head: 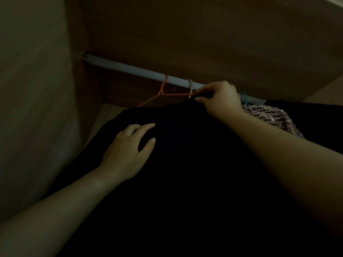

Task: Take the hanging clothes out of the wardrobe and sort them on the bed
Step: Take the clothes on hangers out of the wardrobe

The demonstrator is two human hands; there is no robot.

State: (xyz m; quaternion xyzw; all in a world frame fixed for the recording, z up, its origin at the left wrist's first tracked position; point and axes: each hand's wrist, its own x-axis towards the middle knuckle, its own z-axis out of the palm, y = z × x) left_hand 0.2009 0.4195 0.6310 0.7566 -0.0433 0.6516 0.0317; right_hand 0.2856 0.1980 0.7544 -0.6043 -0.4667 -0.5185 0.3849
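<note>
Dim wardrobe interior. The left hand (128, 151) is laid flat, fingers spread, on a black fabric garment (185, 164) hung from the pale metal rail (130, 68). An orange wire hanger (163, 89) is seen beside it. The garment's top is pinched by the right hand (220, 98) (removal step). Next, the hook needs lifting clear. A mottled purple knit garment (269, 117) crowds the right.

Single head-worn view, tilted upward into the wardrobe interior, close range. Hanging rail (141, 71) runs from 10 o'clock to 3 o'clock; side wall (33, 108) at 9 o'clock. Very dim.
</note>
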